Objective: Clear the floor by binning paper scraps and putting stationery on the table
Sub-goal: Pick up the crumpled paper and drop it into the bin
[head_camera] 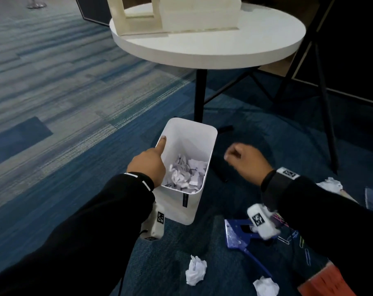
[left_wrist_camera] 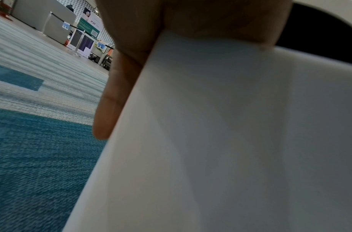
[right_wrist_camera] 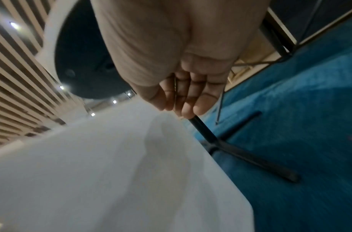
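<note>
Fingers of the left hand [head_camera: 147,163] clamp the white bin's [head_camera: 190,201] near-left rim, index finger along its edge; right hand [head_camera: 248,161] hangs loosely curled, empty, beside its right rim. Crumpled scraps [head_camera: 186,175] fill it.

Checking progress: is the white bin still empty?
No: the white bin already holds a heap of crumpled paper scraps, plain in the head view.

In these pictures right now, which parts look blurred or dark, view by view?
Head view: the right hand is motion-smeared, the white plastic bin is sharp, and the right edge is dark. Left wrist view: the bin wall is close and soft. Right wrist view: the whole picture is smeared.
</note>
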